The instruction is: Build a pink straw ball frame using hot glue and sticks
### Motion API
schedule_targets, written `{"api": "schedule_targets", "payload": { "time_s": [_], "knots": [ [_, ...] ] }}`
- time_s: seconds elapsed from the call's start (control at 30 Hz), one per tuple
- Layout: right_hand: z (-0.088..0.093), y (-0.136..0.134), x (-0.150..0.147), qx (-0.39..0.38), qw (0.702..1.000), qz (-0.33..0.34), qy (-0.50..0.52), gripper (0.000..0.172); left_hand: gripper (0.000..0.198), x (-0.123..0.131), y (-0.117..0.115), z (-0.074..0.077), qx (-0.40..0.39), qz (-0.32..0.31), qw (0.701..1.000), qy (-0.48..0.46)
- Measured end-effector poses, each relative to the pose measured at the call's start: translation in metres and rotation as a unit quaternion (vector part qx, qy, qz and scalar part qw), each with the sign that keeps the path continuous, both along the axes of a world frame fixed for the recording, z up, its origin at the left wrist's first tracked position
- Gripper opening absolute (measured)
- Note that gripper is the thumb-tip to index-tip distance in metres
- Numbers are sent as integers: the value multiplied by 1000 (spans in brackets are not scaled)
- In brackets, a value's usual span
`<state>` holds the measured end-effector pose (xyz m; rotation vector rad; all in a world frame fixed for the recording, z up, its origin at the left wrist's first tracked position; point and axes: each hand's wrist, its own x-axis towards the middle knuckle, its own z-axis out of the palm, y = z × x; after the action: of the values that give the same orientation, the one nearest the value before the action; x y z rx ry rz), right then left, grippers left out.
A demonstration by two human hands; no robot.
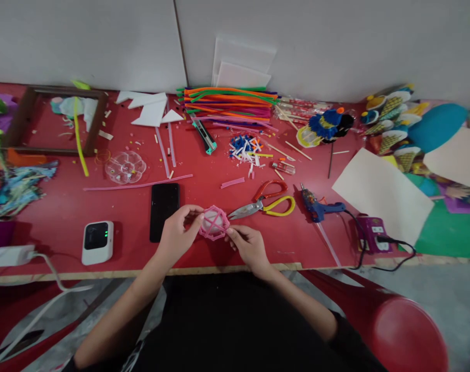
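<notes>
Between my hands is a small pink craft piece (214,223), a many-sided frame of pink strips with crossing bars over a pale centre. My left hand (182,227) pinches its left edge with thumb and fingers. At its lower right edge, the thumb and fingers of my right hand (248,245) grip it too. Scissors (254,207) with one red and one yellow handle lie just beyond, blades pointing at the piece. A black phone (164,212) lies beside my left hand. Short pink strips (232,183) rest farther back on the red table (203,170).
Right of the scissors lies a blue glue gun (318,206), its cord running to a purple power box (372,235). A white device (97,242) sits at left. Behind are a box cutter (204,135), coloured pipe cleaners (230,106) and a clear flower-shaped tray (120,160).
</notes>
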<state>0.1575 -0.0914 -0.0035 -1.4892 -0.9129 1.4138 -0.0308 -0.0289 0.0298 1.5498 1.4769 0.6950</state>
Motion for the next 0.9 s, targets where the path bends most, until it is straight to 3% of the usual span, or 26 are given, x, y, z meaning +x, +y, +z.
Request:
{"api": "schedule_targets", "payload": {
  "time_s": [0.37,0.9],
  "knots": [
    [3,3,8,-50,995,12,81,48,21,-1,-1,1,-38,3,999,-5],
    [-3,6,11,-89,990,-4,113,53,19,-6,-3,1,-59,-4,997,-49]
  ]
}}
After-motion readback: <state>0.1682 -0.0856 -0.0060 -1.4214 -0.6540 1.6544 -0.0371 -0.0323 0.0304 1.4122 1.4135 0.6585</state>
